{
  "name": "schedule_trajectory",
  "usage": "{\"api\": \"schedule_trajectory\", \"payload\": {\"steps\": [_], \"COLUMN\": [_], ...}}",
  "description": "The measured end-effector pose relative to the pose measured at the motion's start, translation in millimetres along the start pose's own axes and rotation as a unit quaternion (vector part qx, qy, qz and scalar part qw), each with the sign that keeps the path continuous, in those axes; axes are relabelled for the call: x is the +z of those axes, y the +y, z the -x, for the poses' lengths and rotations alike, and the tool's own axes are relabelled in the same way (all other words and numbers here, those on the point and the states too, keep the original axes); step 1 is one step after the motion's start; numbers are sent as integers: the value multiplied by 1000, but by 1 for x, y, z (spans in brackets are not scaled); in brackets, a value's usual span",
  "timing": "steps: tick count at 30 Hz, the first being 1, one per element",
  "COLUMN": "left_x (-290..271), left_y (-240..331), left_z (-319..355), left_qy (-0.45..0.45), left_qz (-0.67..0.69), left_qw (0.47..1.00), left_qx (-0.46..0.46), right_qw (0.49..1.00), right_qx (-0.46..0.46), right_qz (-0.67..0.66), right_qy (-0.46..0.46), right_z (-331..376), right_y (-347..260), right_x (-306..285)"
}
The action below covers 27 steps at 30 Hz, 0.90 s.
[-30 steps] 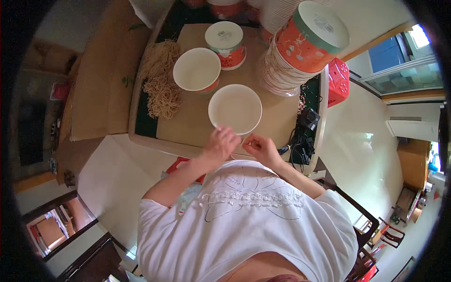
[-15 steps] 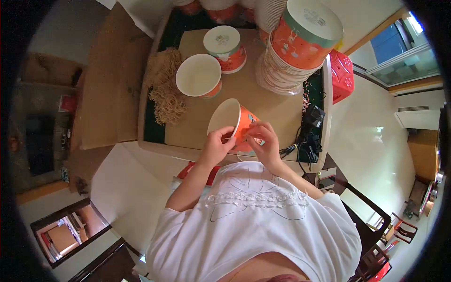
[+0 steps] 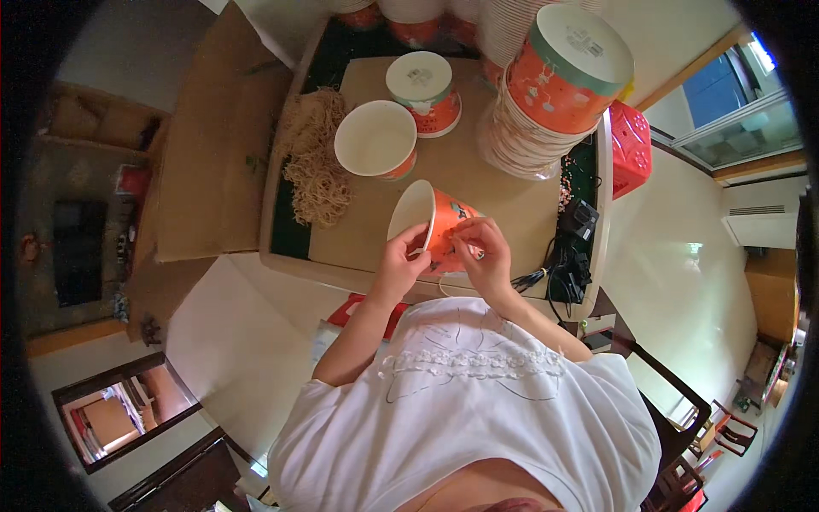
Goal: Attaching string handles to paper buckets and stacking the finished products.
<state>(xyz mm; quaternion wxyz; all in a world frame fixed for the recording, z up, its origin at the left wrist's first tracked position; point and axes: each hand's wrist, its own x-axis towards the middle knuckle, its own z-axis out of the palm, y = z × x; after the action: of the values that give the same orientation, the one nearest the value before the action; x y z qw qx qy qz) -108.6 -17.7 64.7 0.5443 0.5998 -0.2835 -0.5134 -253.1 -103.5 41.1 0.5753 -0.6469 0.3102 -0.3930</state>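
Note:
I hold an orange paper cup [image 3: 437, 224] tilted on its side above the table's near edge, its white inside facing left. My left hand [image 3: 403, 260] grips its rim from below. Fingers of my right hand [image 3: 483, 252] press on its orange wall. An open, upright cup [image 3: 375, 139] of the same kind stands just beyond. Behind that one is a lidded cup [image 3: 422, 83].
A pile of dry noodles [image 3: 314, 162] lies at the table's left. A tall stack of cups with a lidded one on top [image 3: 550, 94] stands at the right. A black adapter with cables [image 3: 576, 235] sits at the right edge, a red stool [image 3: 630, 149] beyond. A cardboard sheet [image 3: 205, 145] lies at left.
The cup stood upright on the table a second ago. I have lifted it, tipped it onto its side and drawn it closer, with both hands now on it.

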Motion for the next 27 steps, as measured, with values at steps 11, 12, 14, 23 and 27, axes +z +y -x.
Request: {"api": "schedule_trajectory", "payload": {"steps": [11, 12, 14, 23, 27], "left_x": [-15, -17, -11, 4, 9], "left_y": [-6, -8, -5, -1, -3], "left_z": [3, 2, 2, 2, 0], "left_qy": [-58, -48, -38, -22, -14], "left_qz": [196, 183, 192, 131, 130], "left_qw": [976, 977, 977, 987, 991], "left_qx": [-69, -93, -86, -86, -42], "right_qw": [999, 998, 995, 990, 989], "right_qx": [-23, -39, -65, -71, -64], "right_qz": [26, 44, 75, 125, 134], "right_qy": [1, -12, -31, -8, -9], "right_z": [-2, 0, 1, 0, -1], "right_y": [-16, -17, -23, -14, -14], "right_x": [0, 2, 5, 7, 6]}}
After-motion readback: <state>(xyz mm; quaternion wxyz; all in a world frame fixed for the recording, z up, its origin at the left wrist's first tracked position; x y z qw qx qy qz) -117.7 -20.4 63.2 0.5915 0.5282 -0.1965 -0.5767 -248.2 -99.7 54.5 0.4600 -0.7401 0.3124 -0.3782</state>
